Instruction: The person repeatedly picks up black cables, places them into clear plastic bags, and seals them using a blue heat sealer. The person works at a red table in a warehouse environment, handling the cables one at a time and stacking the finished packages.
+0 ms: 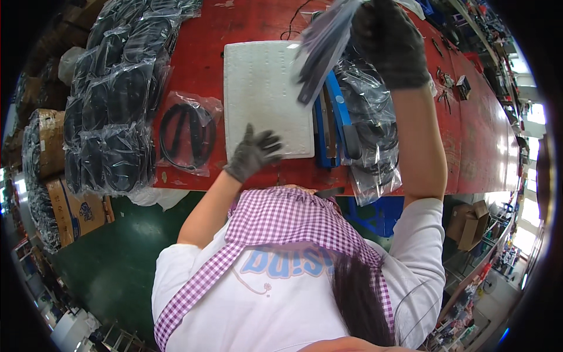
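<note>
My right hand (390,50), in a dark grey glove, is raised at the upper right with its fingers closed on a clear plastic bag (321,56). Something dark, long and flat shows inside that bag, blurred by motion. My left hand (255,154), gloved the same way, is held over the near left edge of a white foam board (264,88), fingers spread and nothing in them. To the left of the board lies one clear bag (187,134) with a black looped item in it. Beside the board's right edge stands a long blue bar-shaped device (337,120), resembling a bag sealer.
Stacks of bagged black items (120,100) cover the left of the red table (199,58). More bagged black items (369,111) lie right of the blue device. Small tools (444,88) are on the far right. Cardboard boxes (76,211) stand left; an open carton (468,226) stands right.
</note>
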Demonstrator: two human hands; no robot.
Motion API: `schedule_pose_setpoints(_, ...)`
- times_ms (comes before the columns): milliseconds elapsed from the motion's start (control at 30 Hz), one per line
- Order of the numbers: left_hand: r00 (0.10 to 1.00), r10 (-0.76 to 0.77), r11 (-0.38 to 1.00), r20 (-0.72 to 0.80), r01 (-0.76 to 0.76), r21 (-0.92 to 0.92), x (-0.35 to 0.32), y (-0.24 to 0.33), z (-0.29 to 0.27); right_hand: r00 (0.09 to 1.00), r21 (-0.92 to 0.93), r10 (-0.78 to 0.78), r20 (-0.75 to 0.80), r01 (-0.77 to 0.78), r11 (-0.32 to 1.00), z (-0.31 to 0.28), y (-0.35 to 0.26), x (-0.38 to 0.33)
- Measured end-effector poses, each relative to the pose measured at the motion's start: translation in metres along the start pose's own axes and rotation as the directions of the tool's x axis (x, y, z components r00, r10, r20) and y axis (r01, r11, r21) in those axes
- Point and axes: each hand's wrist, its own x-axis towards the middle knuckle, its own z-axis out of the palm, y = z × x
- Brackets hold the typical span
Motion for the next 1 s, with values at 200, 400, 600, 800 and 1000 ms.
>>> schedule_pose_setpoints(200,0.987,0.159,0.987,0.033,-0.160,0.016,-0.032,0.019,0.006,0.884,-0.200,0.425,-0.193,-0.459,0.865,-0.004,0.042,-0.126)
schedule_pose_setpoints(400,0.995,0.041,0.954,-0.096,-0.011,0.300,-0.012,0.039,-0.077,0.618,-0.243,0.731,-0.290,-0.786,0.568,-0.051,0.150,-0.241)
schedule_pose_setpoints(600,0.968,0.050,0.859,-0.245,0.083,0.504,0.073,0.041,-0.058,0.573,-0.131,0.706,-0.416,-0.806,0.577,-0.099,0.211,-0.273)
schedule_pose_setpoints(800,0.901,0.367,0.728,-0.230,-0.125,0.674,0.143,0.069,-0.049,0.769,-0.571,0.456,-0.447,-0.638,0.517,-0.156,0.214,-0.231)
schedule_pose_setpoints(1000,0.713,0.601,0.146,-0.361,0.346,0.927,0.131,0.071,-0.058,0.844,-0.645,0.142,-0.518,-0.494,0.583,-0.222,0.269,-0.194)
